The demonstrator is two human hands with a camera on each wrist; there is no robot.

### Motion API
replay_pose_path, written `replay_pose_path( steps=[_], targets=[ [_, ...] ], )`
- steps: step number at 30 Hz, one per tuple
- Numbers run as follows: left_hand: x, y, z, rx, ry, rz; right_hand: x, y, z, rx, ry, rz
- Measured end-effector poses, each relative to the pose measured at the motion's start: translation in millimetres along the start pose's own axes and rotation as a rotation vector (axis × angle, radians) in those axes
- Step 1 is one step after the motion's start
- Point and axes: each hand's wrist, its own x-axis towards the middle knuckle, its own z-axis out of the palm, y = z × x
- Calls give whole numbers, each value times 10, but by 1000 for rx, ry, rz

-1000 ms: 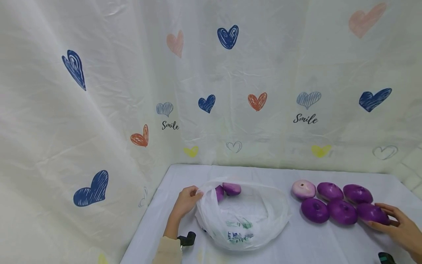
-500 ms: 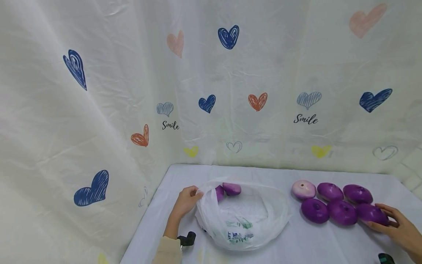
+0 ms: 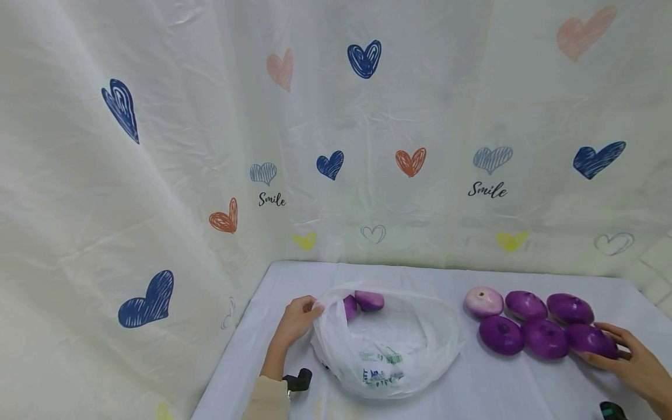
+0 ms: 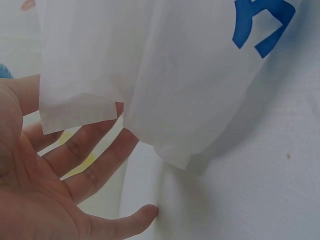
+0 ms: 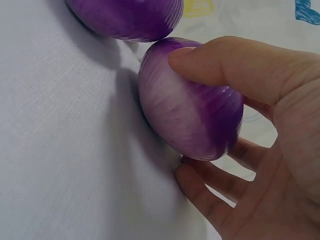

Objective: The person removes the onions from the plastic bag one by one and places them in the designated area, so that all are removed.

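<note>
My left hand [image 3: 299, 318] pinches the left edge of a white plastic bag [image 3: 394, 367], whose mouth stands wide. Two purple onions [image 3: 370, 300] show inside the bag at the back left. In the left wrist view, the bag's edge [image 4: 80, 110] hangs in front of the fingers and hides part of the grip. At the right, my right hand [image 3: 635, 361] holds the front right onion [image 3: 592, 340] of a group, with thumb and fingers curled round it. The right wrist view shows the thumb on this purple-and-white onion [image 5: 180, 110], low against the cloth.
Several other onions sit close together in two rows, among them a paler one [image 3: 483, 302] at the back left and a dark one [image 3: 501, 335] in front. A white cloth [image 3: 488, 391] covers the table. A curtain with printed hearts [image 3: 367, 116] hangs behind and at the left.
Hardly anything differs. The right hand and its onion have shifted very slightly to the left; the left hand and the bag keep their place.
</note>
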Motion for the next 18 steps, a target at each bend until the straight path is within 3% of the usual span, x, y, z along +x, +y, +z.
replay_pose_path(
  steps=[7, 10, 14, 18],
  targets=[
    [1, -3, 3, -4, -5, -1, -20, -49, -24, -54, 21, -19],
    [2, -6, 7, -3, -8, 2, -58, -99, -59, -103, 50, -101],
    [3, -9, 8, -5, -7, 4, -146, -247, -114, -214, 164, -245],
    [6, -8, 7, -8, -6, 5, -238, -521, -124, -289, 274, -310]
  ],
)
